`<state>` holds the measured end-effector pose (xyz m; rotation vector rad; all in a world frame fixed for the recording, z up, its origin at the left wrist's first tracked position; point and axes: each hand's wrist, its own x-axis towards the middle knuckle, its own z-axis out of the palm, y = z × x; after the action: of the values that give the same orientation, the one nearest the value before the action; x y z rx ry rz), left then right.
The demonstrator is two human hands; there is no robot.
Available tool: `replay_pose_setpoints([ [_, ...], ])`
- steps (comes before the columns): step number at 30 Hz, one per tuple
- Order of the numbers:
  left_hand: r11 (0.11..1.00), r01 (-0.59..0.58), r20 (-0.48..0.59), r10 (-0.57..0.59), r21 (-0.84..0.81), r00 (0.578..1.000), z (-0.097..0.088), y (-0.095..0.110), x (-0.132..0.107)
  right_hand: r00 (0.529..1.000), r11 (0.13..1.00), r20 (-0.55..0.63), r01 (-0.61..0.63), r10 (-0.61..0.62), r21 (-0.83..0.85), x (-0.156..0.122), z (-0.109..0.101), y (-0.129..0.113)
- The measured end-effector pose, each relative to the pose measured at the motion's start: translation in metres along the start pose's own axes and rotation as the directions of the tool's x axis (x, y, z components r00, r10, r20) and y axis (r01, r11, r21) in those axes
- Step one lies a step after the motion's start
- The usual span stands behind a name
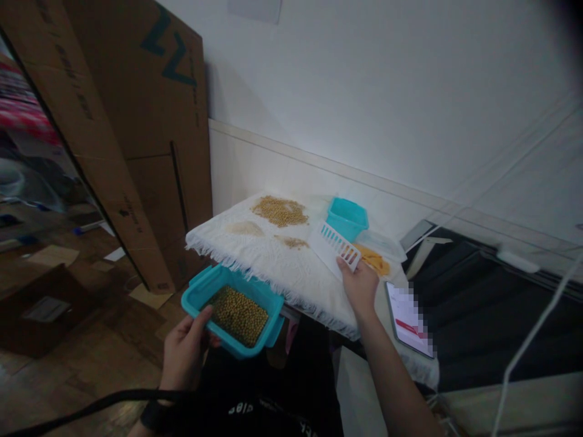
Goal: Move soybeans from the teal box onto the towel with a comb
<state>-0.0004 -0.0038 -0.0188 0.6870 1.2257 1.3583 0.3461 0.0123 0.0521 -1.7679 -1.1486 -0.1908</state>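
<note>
My left hand (184, 352) grips the near left rim of a teal plastic container (257, 291), thumb on top, just off the table's front edge. Small olive-green beans (241, 312), like mung beans, cover its bottom. My right hand (361, 284) is closed on the slotted end of a white plastic piece (325, 252), over the right part of the cloth. Left of that piece lies a small patch of grains (294, 242). Farther back, a larger spread of tan beans (280, 210) lies on the white fringed cloth (268, 261), with a pale grain patch (245, 228) nearer the left edge.
A second teal container (348, 215) stands near the wall, beside a clear lid (385, 244) and orange-yellow pieces (376, 261). A phone (407, 318) lies at the right edge. A tall cardboard box (150, 121) stands left of the table; a white cable (523, 358) hangs at right.
</note>
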Motion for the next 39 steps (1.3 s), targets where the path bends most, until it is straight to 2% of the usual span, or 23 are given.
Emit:
replay_pose_setpoints([
  [5,1.0,0.008,-0.012,-0.008,0.024,1.0,0.002,0.004,-0.003,1.0,0.996,0.021,0.019,-0.021,0.088,-0.006,0.001,-0.006],
  [8,0.999,0.029,-0.016,-0.029,0.022,0.999,0.002,0.003,-0.004,1.0,0.996,0.013,0.006,-0.008,0.092,-0.005,0.001,-0.007],
  [12,1.0,0.018,-0.013,-0.018,0.011,1.0,0.001,0.001,-0.001,0.998,0.993,0.059,0.009,-0.016,0.116,-0.006,0.002,-0.008],
  [22,1.0,-0.012,-0.004,0.012,0.026,1.0,0.001,0.0,0.001,0.998,0.999,0.04,0.046,-0.046,0.013,-0.02,-0.007,-0.012],
  [31,1.0,0.011,-0.015,-0.011,-0.005,1.0,0.0,0.0,-0.001,0.997,0.998,0.074,0.009,-0.013,0.055,-0.027,-0.01,-0.017],
  [36,1.0,0.02,-0.004,-0.02,-0.01,1.0,0.0,-0.001,0.0,0.999,0.998,0.029,-0.026,0.025,0.059,-0.03,-0.017,-0.016],
  [39,1.0,0.014,-0.007,-0.014,0.002,1.0,0.0,-0.003,0.0,0.998,0.999,0.051,-0.026,0.024,0.039,-0.034,-0.019,-0.016],
])
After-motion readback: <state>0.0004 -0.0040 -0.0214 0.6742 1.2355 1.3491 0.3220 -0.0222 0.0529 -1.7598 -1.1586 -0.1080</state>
